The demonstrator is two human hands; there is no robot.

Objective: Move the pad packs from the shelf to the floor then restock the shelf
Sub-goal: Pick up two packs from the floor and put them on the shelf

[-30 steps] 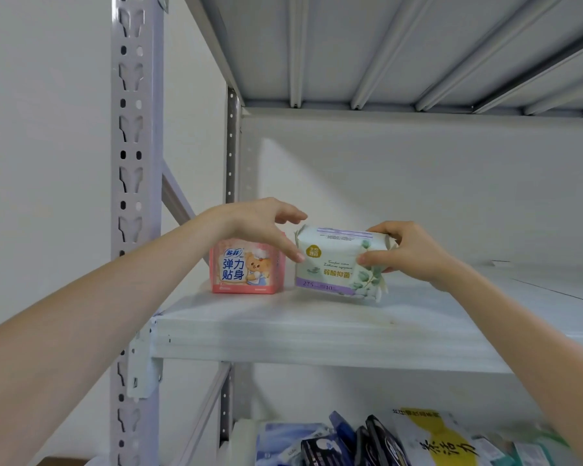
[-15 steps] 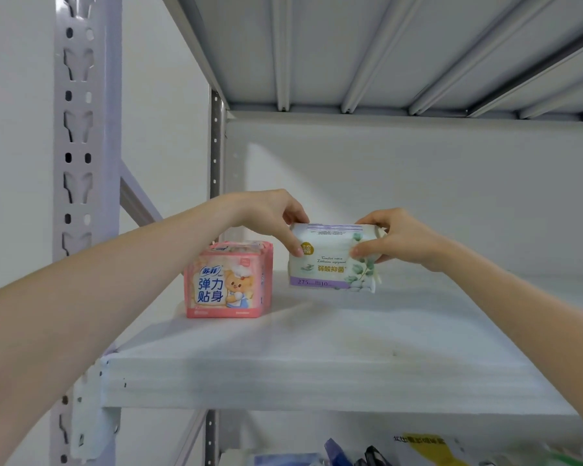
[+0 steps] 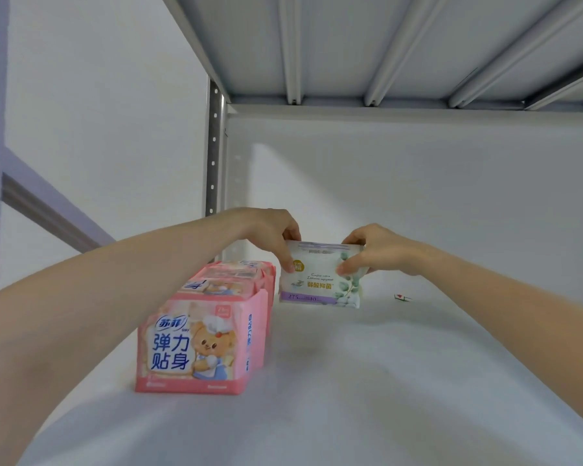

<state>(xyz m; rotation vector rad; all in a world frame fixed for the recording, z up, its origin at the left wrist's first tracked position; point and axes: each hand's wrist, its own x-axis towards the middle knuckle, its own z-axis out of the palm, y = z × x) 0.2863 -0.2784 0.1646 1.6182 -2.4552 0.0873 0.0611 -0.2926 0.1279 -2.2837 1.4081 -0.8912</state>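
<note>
The white shelf board [image 3: 384, 381] fills the lower view, and the white pad pack [image 3: 320, 280] is far back on it, near the rear wall. Left of that pack, and reaching nearer the camera, a row of pink pad packs [image 3: 196, 344] stands upright one behind another. The back of the row is just beside the white pack's left edge.

The white pack stands upright with its printed face to the camera. Its long axis runs left to right, along the back of the shelf. Its bottom edge seems to rest on the board, though the angle leaves that unsure.

Both hands hold the pack by its top corners. The left hand [image 3: 270, 233] pinches the upper left corner, thumb on the front and fingers curled over the top. The right hand [image 3: 374, 250] pinches the upper right corner the same way.

A small scrap [image 3: 401, 297] lies on the board to the right of the pack.
</note>
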